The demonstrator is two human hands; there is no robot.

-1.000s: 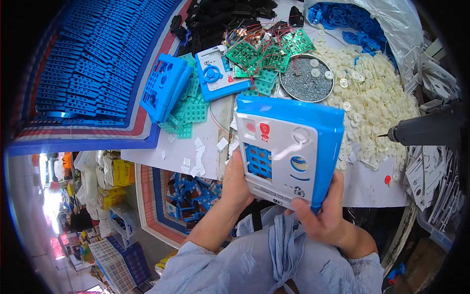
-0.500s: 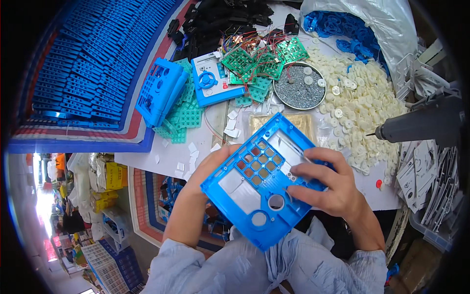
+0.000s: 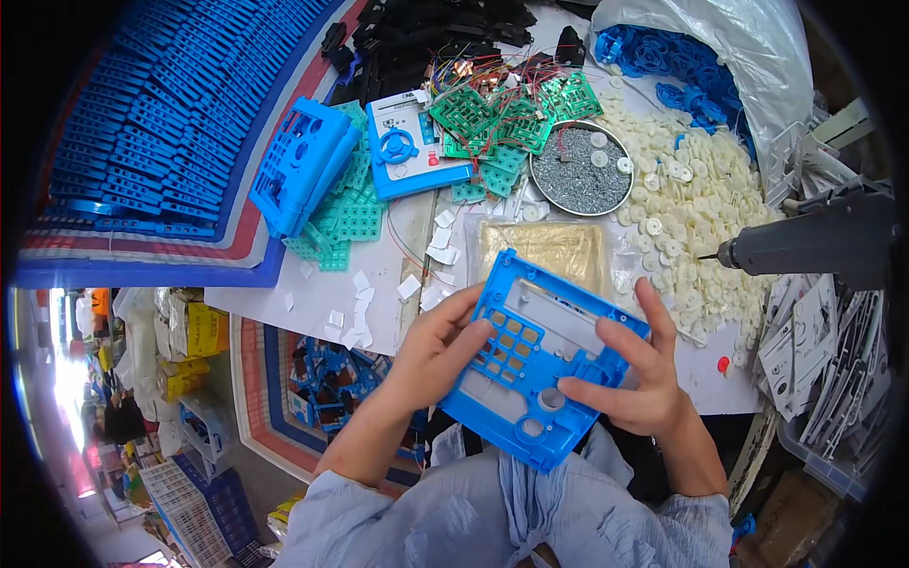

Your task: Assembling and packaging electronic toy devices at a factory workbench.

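Note:
Over my lap I hold a blue plastic housing, tilted, its hollow inner side facing up. It has a grid of square holes, a long slot and two round openings. My left hand is closed on its left edge, thumb on top beside the grid and the other fingers underneath. On the right side, my right hand grips the housing, thumb near a round opening and one fingertip on the upper right part. Another finger sticks out past the edge. What lies under the housing is hidden.
A round tray of small screws, green circuit boards and a pile of cream discs lie beyond. An electric screwdriver juts in from the right. Blue housings fill a crate at left; white paper squares lie scattered.
The housing has turned and shifted a little right, with its upper edge lower. My left thumb now shows on top of it. My right fingers have spread further apart.

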